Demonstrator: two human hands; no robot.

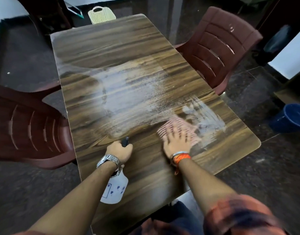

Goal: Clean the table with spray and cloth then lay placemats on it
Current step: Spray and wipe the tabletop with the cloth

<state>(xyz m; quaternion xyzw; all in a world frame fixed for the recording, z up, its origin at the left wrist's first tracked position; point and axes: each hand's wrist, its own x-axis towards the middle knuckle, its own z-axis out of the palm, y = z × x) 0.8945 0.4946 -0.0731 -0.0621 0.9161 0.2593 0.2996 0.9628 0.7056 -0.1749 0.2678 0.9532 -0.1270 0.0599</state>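
Note:
A wood-grain table stretches away from me, its middle covered with a whitish film of spray droplets. My left hand grips the black trigger head of a white spray bottle, which hangs below my wrist above the table's near edge. My right hand lies flat with fingers spread on a pink striped cloth, pressed to the table near its right side. The hand and cloth are motion-blurred. Wiped streaks show just beyond the cloth. No placemats are in view.
A maroon plastic chair stands at the table's left side and another at the right. A blue bucket sits on the dark floor at right. A cream plastic chair back shows beyond the far end.

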